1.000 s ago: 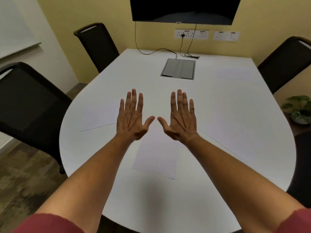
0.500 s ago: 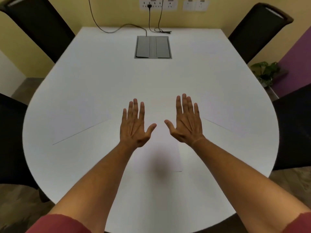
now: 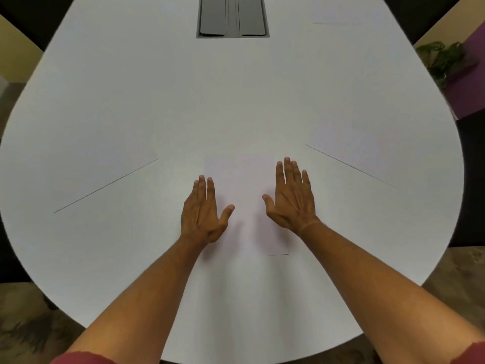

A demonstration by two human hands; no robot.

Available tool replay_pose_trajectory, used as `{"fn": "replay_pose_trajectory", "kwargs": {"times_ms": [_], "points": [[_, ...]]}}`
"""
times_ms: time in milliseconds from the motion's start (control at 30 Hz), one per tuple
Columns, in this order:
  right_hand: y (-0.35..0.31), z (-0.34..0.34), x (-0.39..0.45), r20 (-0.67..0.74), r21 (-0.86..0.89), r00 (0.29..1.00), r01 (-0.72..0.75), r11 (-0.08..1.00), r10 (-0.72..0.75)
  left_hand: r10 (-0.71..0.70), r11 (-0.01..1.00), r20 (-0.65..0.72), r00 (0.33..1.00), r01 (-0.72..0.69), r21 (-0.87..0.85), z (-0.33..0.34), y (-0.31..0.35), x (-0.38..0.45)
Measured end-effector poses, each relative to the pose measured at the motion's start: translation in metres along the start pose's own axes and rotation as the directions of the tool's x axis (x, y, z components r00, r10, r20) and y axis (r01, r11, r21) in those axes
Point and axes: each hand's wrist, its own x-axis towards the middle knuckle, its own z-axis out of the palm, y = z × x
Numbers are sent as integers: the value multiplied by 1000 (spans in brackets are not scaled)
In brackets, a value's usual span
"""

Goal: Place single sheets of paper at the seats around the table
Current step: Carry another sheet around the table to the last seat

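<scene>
A white sheet of paper (image 3: 245,190) lies flat on the white table (image 3: 147,95) straight in front of me, near the front edge. My left hand (image 3: 203,212) is spread flat at the sheet's left edge, holding nothing. My right hand (image 3: 292,198) is spread flat over the sheet's right edge, also holding nothing. Another sheet (image 3: 102,166) lies at the left seat, one more (image 3: 359,148) at the right seat, and a faint one (image 3: 346,14) at the far right.
A grey cable hatch (image 3: 232,17) is set into the table's far middle. Dark chairs stand at the left (image 3: 8,248) and right (image 3: 472,179) sides. A potted plant (image 3: 443,59) sits on the floor at the right.
My view has tilted down and moved closer to the table. Both hands have drawn back toward me and lowered onto the sheet's sides, fingers closer together.
</scene>
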Motion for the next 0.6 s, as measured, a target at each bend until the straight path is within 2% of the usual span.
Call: {"fn": "replay_pose_trajectory", "kwargs": {"times_ms": [133,267,367,467,600], "points": [[1,16,3,81,15,996,-32,999,31,-56,998,23,998,57,-18,7,0,6],[-1,28,5,109,54,988,-120,991,114,-175,981,50,983,178,-82,13,4,11],[-4,33,6,151,159,972,-201,967,177,-235,964,17,972,235,-125,14,7,15],[-5,36,8,203,242,957,-256,936,209,-300,929,-1,954,292,-225,14,8,20],[-5,38,10,207,269,957,-257,928,205,-401,854,-1,916,373,-364,16,9,27]]}}
